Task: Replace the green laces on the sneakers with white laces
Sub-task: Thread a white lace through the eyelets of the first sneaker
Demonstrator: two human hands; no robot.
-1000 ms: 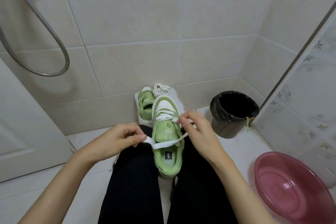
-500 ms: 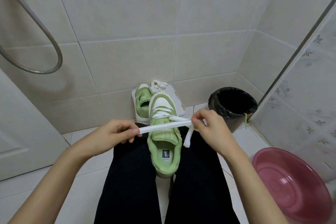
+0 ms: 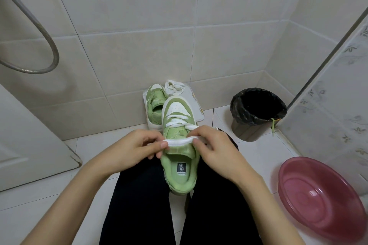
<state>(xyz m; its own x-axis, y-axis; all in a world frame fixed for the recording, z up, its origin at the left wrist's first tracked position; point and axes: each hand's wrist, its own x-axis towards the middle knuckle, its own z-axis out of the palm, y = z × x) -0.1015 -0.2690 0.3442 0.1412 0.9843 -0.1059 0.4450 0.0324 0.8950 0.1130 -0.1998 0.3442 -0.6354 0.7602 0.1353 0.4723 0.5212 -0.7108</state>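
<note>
White lace (image 3: 179, 142) lower centre, spans sneaker (image 3: 180, 173) on lap | left hand (image 3: 137, 149) and right hand (image 3: 217, 151) fingers (image 3: 161, 144) pinch it | STEP: mid-lacing, judged | NEXT: feed an end through next free eyelet

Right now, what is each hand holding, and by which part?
Both pinch one white lace across the sneaker on the lap: left hand at the span's left end, right hand at its right end.

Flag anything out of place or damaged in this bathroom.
A green lace dangles over the rim of the black-lined bin, hanging outside rather than dropped inside. The door looks chipped and discoloured at its lower corner. Nothing looks spilled.
</note>
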